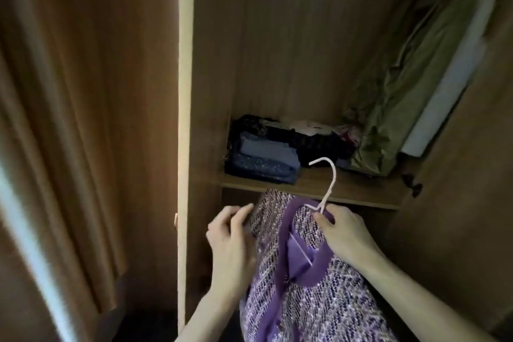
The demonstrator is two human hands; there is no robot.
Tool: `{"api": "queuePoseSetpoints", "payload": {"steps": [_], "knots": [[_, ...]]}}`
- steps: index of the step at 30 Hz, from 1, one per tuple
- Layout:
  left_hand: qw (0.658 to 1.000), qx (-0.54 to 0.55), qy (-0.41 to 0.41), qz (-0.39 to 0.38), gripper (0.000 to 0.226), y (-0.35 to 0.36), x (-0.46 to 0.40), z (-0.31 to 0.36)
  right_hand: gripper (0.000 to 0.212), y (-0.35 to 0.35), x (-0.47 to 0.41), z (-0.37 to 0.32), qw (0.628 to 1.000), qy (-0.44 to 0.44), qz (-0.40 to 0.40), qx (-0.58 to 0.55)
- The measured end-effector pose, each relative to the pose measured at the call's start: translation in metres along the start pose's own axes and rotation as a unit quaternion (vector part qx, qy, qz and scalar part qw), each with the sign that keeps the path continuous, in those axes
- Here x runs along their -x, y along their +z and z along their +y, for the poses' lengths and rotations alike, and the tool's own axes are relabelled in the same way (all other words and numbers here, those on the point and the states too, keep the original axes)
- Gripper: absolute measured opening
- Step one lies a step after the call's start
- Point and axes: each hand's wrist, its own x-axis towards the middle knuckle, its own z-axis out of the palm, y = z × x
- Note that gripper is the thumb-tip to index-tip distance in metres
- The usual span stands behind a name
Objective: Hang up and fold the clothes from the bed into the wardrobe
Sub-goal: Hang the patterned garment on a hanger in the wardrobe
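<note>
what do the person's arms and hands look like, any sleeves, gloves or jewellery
Both forearms are bare as far as the frame shows: no sleeves or cuffs in view. The left hand and right hand wear no gloves, and no rings, watch or bracelets can be made out. Fingernails look short; the picture is too soft to tell any polish.

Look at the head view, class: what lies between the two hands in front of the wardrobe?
In the head view, the purple sequinned garment on its white hanger fills the stretch between the left hand and the right hand.
</note>
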Motion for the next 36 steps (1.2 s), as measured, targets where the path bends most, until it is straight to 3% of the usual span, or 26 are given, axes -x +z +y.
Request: {"api": "queuePoseSetpoints", "payload": {"steps": [4, 8, 13, 15, 20, 25, 29, 36], "knots": [[0.979, 0.025, 0.081, -0.186, 0.044, 0.060, -0.038, 0.038, 0.035, -0.032, 0.003, 0.021, 1.000, 0.002, 0.015, 0.022], [0.917, -0.024, 0.199, -0.345, 0.043, 0.116, -0.084, 0.071, 0.031, -0.073, 0.000, 0.053, 0.997, 0.020, 0.063, 0.036], [0.862, -0.064, 0.293, -0.408, 0.040, 0.164, -0.123, 0.124, 0.017, -0.117, -0.009, 0.087, 0.989, 0.033, 0.098, 0.103], [0.852, -0.102, 0.325, -0.397, 0.036, 0.177, -0.127, 0.147, 0.017, -0.135, -0.014, 0.101, 0.986, 0.040, 0.111, 0.115], [0.884, -0.104, 0.315, -0.330, 0.033, 0.205, -0.151, 0.197, 0.022, -0.194, -0.032, 0.131, 0.979, 0.007, 0.171, 0.110], [0.912, -0.072, 0.274, -0.296, 0.025, 0.232, -0.198, 0.239, 0.012, -0.250, -0.054, 0.148, 0.979, -0.072, 0.124, 0.143], [0.923, -0.081, 0.269, -0.264, 0.024, 0.253, -0.245, 0.259, 0.031, -0.283, -0.075, 0.166, 0.958, -0.086, 0.156, 0.226], [0.932, -0.153, 0.242, -0.224, 0.025, 0.274, -0.328, 0.273, 0.017, -0.323, -0.150, 0.192, 0.917, -0.085, 0.227, 0.318]]}}
